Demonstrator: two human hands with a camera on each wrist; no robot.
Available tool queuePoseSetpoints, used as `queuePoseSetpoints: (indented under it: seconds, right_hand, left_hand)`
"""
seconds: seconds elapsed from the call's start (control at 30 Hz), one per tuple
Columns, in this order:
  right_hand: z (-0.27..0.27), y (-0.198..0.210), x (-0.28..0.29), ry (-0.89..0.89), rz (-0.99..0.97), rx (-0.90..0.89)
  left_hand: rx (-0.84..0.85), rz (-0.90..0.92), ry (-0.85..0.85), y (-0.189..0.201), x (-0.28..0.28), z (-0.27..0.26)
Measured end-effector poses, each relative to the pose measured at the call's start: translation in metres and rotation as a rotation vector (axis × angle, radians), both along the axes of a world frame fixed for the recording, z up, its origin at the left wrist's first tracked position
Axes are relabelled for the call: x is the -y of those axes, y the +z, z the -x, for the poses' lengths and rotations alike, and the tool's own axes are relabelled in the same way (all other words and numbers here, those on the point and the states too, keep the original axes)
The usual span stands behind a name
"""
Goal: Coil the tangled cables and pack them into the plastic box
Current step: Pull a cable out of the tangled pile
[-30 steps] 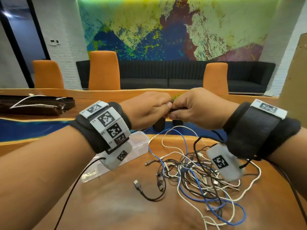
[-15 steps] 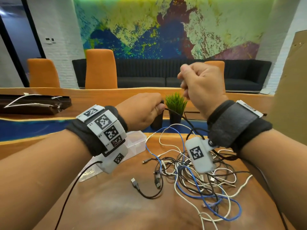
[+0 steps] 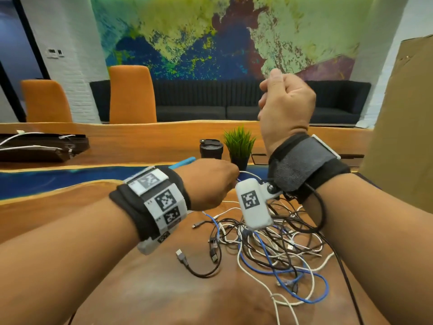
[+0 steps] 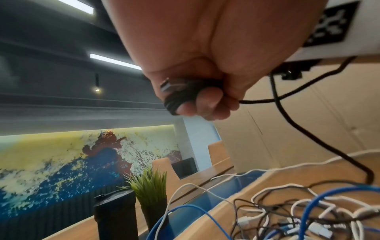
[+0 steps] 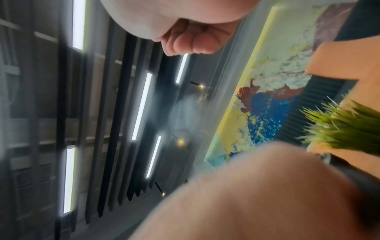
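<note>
Black cable (image 4: 180, 92) coiled round fingers (image 4: 207, 105)

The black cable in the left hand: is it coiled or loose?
Partly coiled. Black cable loops wrap the left hand's fingers, while its tail runs loose to the tangled pile.

Bright, even indoor light; wide-angle bending at the edges.
Ceiling light strips (image 5: 141, 105) glare white; the right wrist view is smeared with motion blur, the head view sharp.
</note>
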State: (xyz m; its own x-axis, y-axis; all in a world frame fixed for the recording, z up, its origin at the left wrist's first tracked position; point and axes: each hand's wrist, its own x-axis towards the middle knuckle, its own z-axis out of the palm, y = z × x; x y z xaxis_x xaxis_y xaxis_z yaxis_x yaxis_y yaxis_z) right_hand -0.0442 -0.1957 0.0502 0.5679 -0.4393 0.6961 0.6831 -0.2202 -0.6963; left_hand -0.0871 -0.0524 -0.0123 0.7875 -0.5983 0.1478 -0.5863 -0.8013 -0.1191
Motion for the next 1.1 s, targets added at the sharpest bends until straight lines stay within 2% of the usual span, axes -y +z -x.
queuePoseSetpoints:
  seconds: [0.1,0.2,0.27,0.33,0.43,0.47,0.53,0.57,0.63,0.73,0.8,0.83,0.87,0.93,0.97,1.0,1.03,1.1]
  right_hand:
    - [-0.001,0.012,0.014,-0.172,0.054,0.143]
    - [-0.007,0.018,0.039,-0.427,0.277,0.314]
    - [-0.011,0.015,0.054,-0.522,0.444,0.328]
    - [-0.013,0.007,0.065,-0.567,0.600,0.280]
    - [-0.016,-0.009,0.069,-0.469,0.881,0.153]
    - [-0.016,-0.017,0.066,-0.366,0.992,0.087]
    - [-0.013,-0.033,0.054,-0.060,1.168,-0.132]
    - [-0.013,-0.039,0.047,0.101,1.162,-0.230]
    - [-0.013,-0.037,0.037,0.363,0.887,-0.380]
    - [-0.008,-0.013,0.040,0.444,0.389,-0.495]
    - [0.000,0.001,0.048,0.538,0.273,-0.622]
    - [0.005,0.005,0.050,0.523,0.331,-0.651]
    - [0.008,0.007,0.051,0.409,0.496,-0.609]
    - [0.017,0.008,0.050,-0.071,0.886,-0.319]
    - [0.027,0.008,0.044,-0.251,0.961,-0.137]
    - [0.039,0.007,0.035,-0.300,0.977,-0.042]
    - [0.050,0.005,0.023,-0.267,1.016,-0.066]
    - [0.064,-0.009,-0.003,-0.128,1.153,-0.341]
  left_hand:
    - [-0.104,-0.060,-0.069,-0.008,-0.005,-0.001]
    - [-0.286,-0.027,-0.098,0.000,-0.020,0.001]
    - [-0.430,0.076,-0.077,0.009,-0.038,0.001]
    - [-0.550,0.290,-0.028,0.017,-0.062,-0.002]
    - [-0.541,0.727,0.152,0.026,-0.084,-0.005]
    - [-0.481,0.829,0.206,0.029,-0.086,-0.006]
    - [-0.351,0.899,0.274,0.034,-0.084,-0.012]
    - [-0.289,0.868,0.299,0.035,-0.082,-0.016]
    - [-0.154,0.714,0.342,0.035,-0.077,-0.022]
    - [0.015,0.488,0.386,0.035,-0.066,-0.027]
    - [0.077,0.452,0.379,0.037,-0.060,-0.030]
    - [0.090,0.464,0.370,0.038,-0.059,-0.031]
    - [0.105,0.482,0.364,0.039,-0.058,-0.033]
    - [0.114,0.546,0.377,0.040,-0.057,-0.035]
    - [0.098,0.582,0.389,0.040,-0.055,-0.034]
    - [0.087,0.614,0.392,0.040,-0.052,-0.032]
    - [0.082,0.640,0.381,0.040,-0.049,-0.030]
    - [0.038,0.708,0.310,0.038,-0.040,-0.025]
